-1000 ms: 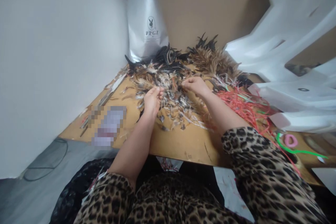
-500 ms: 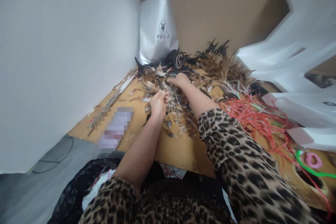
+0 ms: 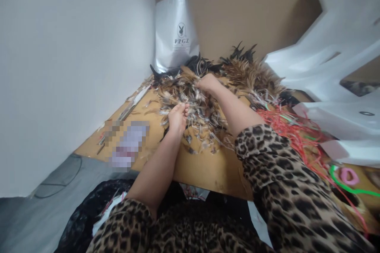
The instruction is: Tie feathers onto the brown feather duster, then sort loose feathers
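A loose heap of brown, black and white feathers (image 3: 175, 91) lies on the tan tabletop (image 3: 208, 170) in front of me. My left hand (image 3: 178, 118) is closed at the near side of the heap, its fingers curled with the tips together. What it holds, if anything, is too small to make out. Farther back and to the right, my right hand (image 3: 209, 83) pinches a brown feather (image 3: 189, 72) that points up and left from the fingers. Its fingertips are partly hidden among the feathers.
A silvery PPGZ bag (image 3: 175, 27) stands behind the heap. Bundled brown feathers (image 3: 252, 73) lie back right, with red plastic strips (image 3: 293, 130) nearer. A white wall (image 3: 89, 47) bounds the left, beside thin sticks (image 3: 127, 108). White foam-like pieces (image 3: 314, 63) stand at right.
My right hand has shifted slightly back and right, and its forearm has swung right. A brown feather now shows at its fingers. My left hand stays closed in nearly the same place.
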Demonstrator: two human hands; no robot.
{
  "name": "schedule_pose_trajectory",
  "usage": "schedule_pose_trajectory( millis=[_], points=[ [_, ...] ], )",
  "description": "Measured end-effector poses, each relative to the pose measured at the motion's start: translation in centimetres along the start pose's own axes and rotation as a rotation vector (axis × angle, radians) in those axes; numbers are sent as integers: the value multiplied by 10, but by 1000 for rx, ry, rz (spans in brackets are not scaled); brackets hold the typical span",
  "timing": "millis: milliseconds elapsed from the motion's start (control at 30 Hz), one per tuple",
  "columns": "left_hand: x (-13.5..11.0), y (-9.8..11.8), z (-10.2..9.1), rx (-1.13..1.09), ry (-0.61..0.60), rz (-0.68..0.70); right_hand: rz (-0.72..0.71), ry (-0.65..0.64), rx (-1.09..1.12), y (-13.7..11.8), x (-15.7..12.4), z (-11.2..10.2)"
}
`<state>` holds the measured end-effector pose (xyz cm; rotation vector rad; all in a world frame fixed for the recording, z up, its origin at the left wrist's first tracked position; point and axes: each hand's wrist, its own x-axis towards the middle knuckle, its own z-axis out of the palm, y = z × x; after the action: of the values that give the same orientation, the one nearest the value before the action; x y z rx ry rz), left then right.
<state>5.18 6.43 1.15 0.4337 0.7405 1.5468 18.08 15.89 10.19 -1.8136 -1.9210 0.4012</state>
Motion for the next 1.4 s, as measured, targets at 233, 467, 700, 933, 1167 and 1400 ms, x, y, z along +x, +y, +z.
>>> schedule_pose_trajectory(
  millis=[233, 467, 700, 933, 1167, 1400],
  points=[
    [-4, 1, 2, 28, -1, -25, 136, 23, 78, 15, -49, -35],
    [-11, 1, 7, 103, -91, -94, 130, -237, 138, 37, -92, -27],
    [-12, 0, 6, 127, -81, -98, 70, -70, 599, 52, -104, -34],
    [-10, 1, 5, 109, -91, -90, -31, 10, 549, 63, -102, -2],
    [-8, 4, 3, 64, -117, -37, -39, -94, 351, 68, -104, 10],
    [-14, 6, 7, 60, -209, -79, -2, -144, 268, 62, -107, 23]
  ],
)
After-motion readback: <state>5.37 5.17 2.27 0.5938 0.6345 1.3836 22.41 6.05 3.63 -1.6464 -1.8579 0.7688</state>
